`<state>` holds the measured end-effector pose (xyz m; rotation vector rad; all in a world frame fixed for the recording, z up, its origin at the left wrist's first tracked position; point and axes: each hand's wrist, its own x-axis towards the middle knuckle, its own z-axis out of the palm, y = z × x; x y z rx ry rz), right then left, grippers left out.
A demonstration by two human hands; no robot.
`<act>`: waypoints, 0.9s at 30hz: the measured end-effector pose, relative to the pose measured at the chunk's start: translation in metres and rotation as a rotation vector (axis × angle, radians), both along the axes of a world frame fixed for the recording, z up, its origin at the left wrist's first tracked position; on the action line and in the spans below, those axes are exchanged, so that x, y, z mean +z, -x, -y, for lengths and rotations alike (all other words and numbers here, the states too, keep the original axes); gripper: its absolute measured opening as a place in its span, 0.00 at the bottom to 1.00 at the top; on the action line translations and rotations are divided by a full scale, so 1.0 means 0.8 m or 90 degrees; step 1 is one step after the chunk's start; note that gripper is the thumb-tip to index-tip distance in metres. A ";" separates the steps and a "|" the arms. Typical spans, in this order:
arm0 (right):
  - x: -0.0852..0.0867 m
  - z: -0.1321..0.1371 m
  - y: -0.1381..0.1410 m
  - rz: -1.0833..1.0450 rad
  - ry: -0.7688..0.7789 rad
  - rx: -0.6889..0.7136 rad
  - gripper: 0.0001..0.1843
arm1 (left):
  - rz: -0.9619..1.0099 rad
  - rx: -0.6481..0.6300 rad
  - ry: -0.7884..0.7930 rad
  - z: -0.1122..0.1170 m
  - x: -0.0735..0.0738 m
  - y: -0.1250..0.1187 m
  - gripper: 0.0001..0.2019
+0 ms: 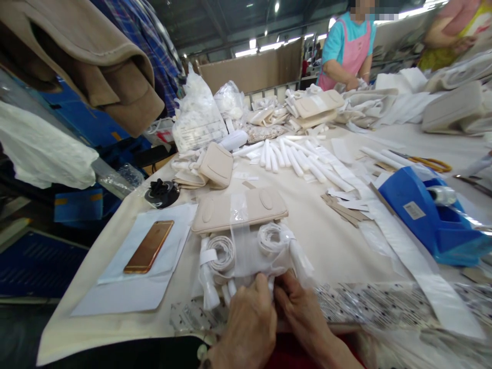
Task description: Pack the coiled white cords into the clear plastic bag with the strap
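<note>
A beige handbag [251, 209] lies flat in front of me, a strip of clear tape [240, 212] running over its middle. Below it, toward me, two beige straps [222, 253] are rolled into coils, each beside white wrapped handles [302, 261]. My left hand [251, 318] is closed at the near edge of this bundle, thumb and fingers pinched together. Close beside it, my right hand [298, 302] is also closed, its fingers curled at the same edge. Whatever lies between the fingertips is hidden.
Papers with a phone [149, 247] lie at left, near a black tape roll [161, 193]. A blue tape dispenser [432, 215] stands right, scissors [426, 163] behind it. White rolls [288, 156] and more bags cover the back. Across the table, a person [348, 51] handles material.
</note>
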<state>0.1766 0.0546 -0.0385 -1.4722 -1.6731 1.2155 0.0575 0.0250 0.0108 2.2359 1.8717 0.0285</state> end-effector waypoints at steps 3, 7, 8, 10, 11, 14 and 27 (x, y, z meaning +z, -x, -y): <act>-0.003 -0.002 -0.014 0.008 0.034 -0.022 0.13 | -0.108 -0.104 -0.097 0.002 -0.019 -0.016 0.20; 0.005 -0.002 -0.035 -0.062 0.089 0.005 0.18 | -0.168 -0.130 -0.192 -0.002 -0.037 -0.038 0.20; 0.009 -0.002 -0.038 -0.086 0.097 -0.004 0.20 | -0.166 -0.121 -0.203 -0.004 -0.040 -0.044 0.20; 0.014 -0.001 -0.043 -0.134 0.111 -0.042 0.22 | -0.154 -0.101 -0.228 -0.007 -0.044 -0.056 0.21; 0.014 -0.001 -0.044 -0.156 0.122 -0.060 0.23 | -0.147 -0.095 -0.242 -0.008 -0.046 -0.060 0.21; 0.011 -0.001 -0.043 -0.223 0.159 -0.071 0.24 | -0.133 -0.106 -0.262 -0.001 -0.044 -0.057 0.22; 0.007 0.055 0.005 -0.618 0.471 -0.141 0.32 | 0.002 -0.289 -0.285 -0.003 0.046 0.097 0.17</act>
